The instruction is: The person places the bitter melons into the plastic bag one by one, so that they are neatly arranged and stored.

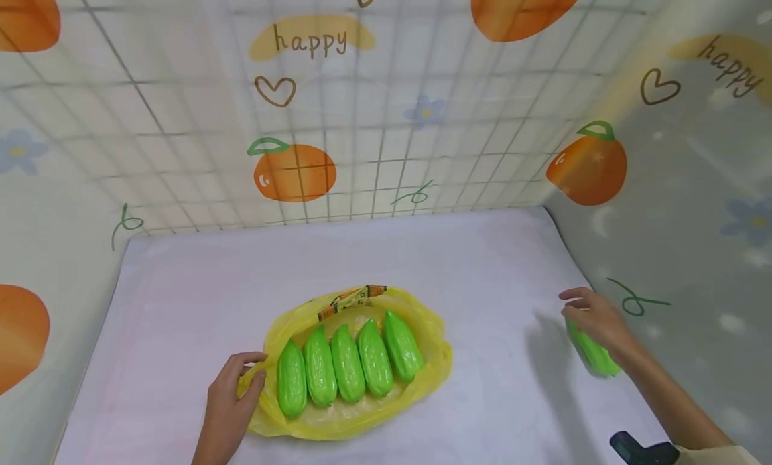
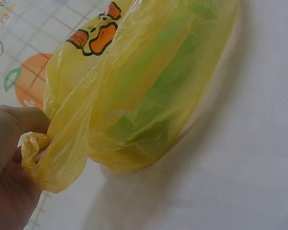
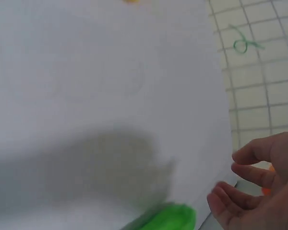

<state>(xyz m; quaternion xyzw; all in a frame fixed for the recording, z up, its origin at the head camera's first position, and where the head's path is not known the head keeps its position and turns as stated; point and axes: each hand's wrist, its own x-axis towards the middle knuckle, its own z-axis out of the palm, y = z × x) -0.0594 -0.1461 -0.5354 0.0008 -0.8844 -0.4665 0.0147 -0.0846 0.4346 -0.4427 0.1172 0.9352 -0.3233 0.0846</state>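
A yellow plastic bag (image 1: 422, 411) lies spread wide on the white table, with printed orange-and-black figures at its back rim. Several glossy, bright-green, cucumber-shaped vegetables (image 1: 348, 364) lie side by side in it. At the bag's left end my left hand (image 1: 232, 391) grips a gathered handle of it; the left wrist view shows the crumpled yellow loop (image 2: 62, 158) between thumb and fingers. Far to the right, my right hand (image 1: 597, 321) hovers over another green vegetable (image 1: 594, 358), partly hiding it. In the right wrist view its fingers are loosely bent around nothing, beside the vegetable's tip (image 3: 175, 218).
Walls covered with printed cloth (image 1: 362, 116) rise behind the table and at both sides. The lone vegetable lies close to the table's right edge. Between it and the bag stretches white tabletop (image 1: 494, 358), where the right arm's shadow falls. A black strap (image 1: 642, 448) sits near the right sleeve.
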